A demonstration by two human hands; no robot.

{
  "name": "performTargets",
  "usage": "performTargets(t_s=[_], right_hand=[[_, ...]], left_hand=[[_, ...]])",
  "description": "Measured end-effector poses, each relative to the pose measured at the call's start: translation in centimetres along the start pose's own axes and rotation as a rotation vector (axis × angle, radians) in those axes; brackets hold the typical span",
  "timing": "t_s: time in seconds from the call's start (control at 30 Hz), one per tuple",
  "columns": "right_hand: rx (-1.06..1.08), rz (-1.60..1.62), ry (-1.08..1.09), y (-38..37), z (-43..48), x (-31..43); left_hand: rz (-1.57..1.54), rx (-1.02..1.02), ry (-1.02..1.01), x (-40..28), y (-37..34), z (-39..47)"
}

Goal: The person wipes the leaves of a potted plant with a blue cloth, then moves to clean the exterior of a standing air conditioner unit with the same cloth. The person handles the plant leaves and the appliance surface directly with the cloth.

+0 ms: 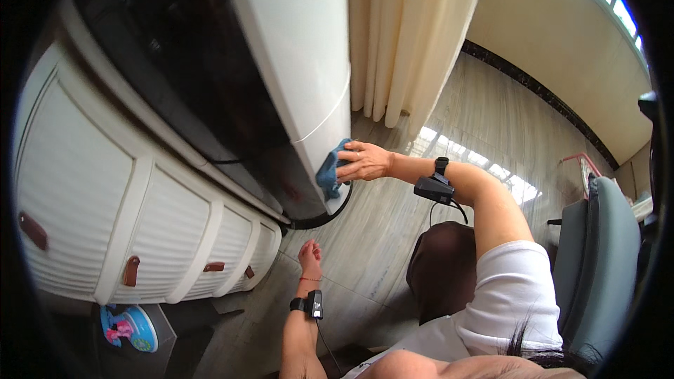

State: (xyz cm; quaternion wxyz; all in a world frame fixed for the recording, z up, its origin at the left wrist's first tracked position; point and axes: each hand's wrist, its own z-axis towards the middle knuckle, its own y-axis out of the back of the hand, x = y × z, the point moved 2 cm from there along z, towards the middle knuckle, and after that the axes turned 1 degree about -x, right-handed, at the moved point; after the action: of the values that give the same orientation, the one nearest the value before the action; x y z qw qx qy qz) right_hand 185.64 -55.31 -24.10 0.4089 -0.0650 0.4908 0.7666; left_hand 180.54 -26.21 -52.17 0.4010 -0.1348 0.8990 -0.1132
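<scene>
My right hand [365, 161] presses a blue cloth [329, 175] against the lower side of a tall white cabinet-like unit [310, 89] with a glossy dark front. The cloth is bunched under my fingers, near the unit's rounded black base. A ring shows on one finger. Below and to the left, my left hand [310, 256] hangs over the floor with its fingers loosely curled; nothing can be made out in it. Each forearm carries a strapped black device with a cable.
A white ribbed dresser [174, 226] with brown pulls runs along the left. Cream curtains [389, 37] hang beside the unit. A grey-blue seat [600, 258] stands at right. A blue and pink toy [129, 328] lies lower left. The floor [379, 242] is glossy tile.
</scene>
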Motion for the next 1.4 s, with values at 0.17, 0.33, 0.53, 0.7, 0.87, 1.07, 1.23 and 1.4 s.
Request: performTargets(t_s=[0.17, 0.33, 0.53, 0.7, 0.87, 1.07, 1.23, 1.4], right_hand=[[-0.303, 0.146, -0.585, 2.2, 2.5, -6.4], [-0.708, 0.886, -1.450, 0.4, 3.2, -16.4], [-0.706, 1.014, -1.720, -4.9, 0.2, -10.9], [-0.772, 0.467, -0.865, -4.0, 1.0, -0.7], [-1.234, 1.107, -0.979, -3.6, 2.8, -11.7], [-0.977, 1.078, -1.489, -3.7, 3.3, -18.7], [-0.747, 0.873, -1.169, -3.4, 3.1, -6.5], [-1.099, 0.728, -0.696, -1.5, 1.1, -6.8]], left_hand=[[0.084, -0.038, 0.040, 0.7, 2.2, 0.4], [0.121, -0.024, 0.052, 2.7, 2.8, -0.2], [0.198, 0.149, 0.061, 3.7, 1.6, -2.3], [0.286, 0.049, 0.126, 4.5, 1.1, -3.9], [0.349, 0.011, 0.144, 5.0, 0.9, -4.5], [0.349, 0.019, 0.153, 5.7, 0.9, -4.4], [0.366, 0.050, 0.187, 6.6, 0.6, -3.6], [0.406, 0.082, 0.184, 7.3, 0.1, -3.3]])
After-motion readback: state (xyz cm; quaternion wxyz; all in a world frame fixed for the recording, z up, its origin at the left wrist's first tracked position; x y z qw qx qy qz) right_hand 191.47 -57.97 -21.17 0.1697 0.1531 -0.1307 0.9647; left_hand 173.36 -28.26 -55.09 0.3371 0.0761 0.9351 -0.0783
